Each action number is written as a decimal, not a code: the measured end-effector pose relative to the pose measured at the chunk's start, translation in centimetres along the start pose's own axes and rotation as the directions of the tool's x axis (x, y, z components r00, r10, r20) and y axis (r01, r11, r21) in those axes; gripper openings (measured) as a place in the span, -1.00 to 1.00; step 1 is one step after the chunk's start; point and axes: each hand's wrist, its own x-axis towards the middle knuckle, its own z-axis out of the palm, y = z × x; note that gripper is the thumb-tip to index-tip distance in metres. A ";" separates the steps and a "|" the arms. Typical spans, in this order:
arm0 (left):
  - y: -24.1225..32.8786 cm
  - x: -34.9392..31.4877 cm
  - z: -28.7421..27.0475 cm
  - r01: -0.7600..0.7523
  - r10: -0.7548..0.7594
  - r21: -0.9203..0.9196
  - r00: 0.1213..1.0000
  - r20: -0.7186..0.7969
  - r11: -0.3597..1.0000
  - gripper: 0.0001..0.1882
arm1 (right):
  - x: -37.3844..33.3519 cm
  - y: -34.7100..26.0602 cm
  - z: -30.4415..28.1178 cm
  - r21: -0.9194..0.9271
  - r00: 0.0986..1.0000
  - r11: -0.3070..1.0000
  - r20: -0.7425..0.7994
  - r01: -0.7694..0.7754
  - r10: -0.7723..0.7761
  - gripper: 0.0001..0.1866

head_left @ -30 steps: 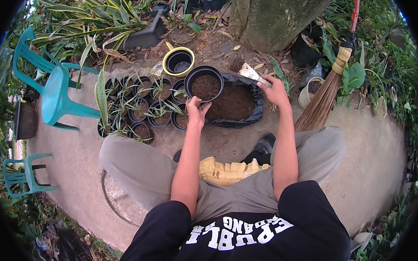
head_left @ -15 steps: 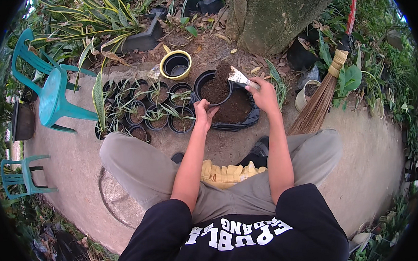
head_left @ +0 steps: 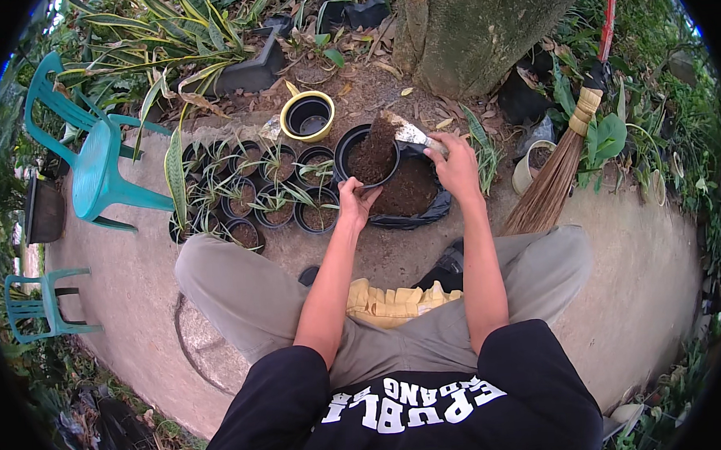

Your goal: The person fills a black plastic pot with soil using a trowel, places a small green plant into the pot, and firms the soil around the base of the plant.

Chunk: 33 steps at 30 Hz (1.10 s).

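A black plastic pot (head_left: 340, 155), partly filled with dark soil, is gripped at its near rim by my left hand (head_left: 354, 202), fingers closed. My right hand (head_left: 457, 164) is wrapped round the handle of a small trowel (head_left: 410, 133) with a pale, soil-smeared blade. The blade points left over the pot, and a clump of soil (head_left: 383, 134) lies at its tip, against the pot's far right side. Beside and partly under the pot sits an open black plastic bag (head_left: 427, 214) of soil.
Several small black pots of young spiky plants (head_left: 278, 164) stand to the left. Beyond them is a yellow pot (head_left: 329, 117) with a black pot inside. A broom (head_left: 542, 183) leans at the right near a cream pot (head_left: 524, 170). Green chairs (head_left: 99, 169) stand far left; a tree trunk (head_left: 481, 35) rises ahead.
The trowel's blade has tipped slightly, and the soil at its tip sits a little lower in the pot. Both hands keep their holds.
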 end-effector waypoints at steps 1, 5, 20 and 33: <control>-0.3 -0.4 0.4 0.010 -0.010 0.024 1.000 -0.009 1.000 -0.65 | 0.1 0.1 -0.1 -0.011 1.000 1.000 0.000 0.010 -0.010 -0.71; -0.3 -0.6 0.8 -0.010 0.011 0.036 0.999 -0.034 0.999 -0.66 | -0.2 0.2 0.5 -0.067 0.998 0.996 -0.021 0.057 -0.059 -0.70; -0.4 -1.0 0.4 -0.038 0.045 0.132 0.998 -0.051 0.990 -0.68 | -0.2 3.4 -0.2 0.039 0.995 0.995 0.022 -0.097 0.096 -0.69; -2.6 0.5 -0.3 0.158 -0.131 0.458 0.987 -0.091 0.874 -0.67 | -0.9 8.4 -2.2 -0.143 0.867 0.934 0.347 -0.327 0.357 -0.63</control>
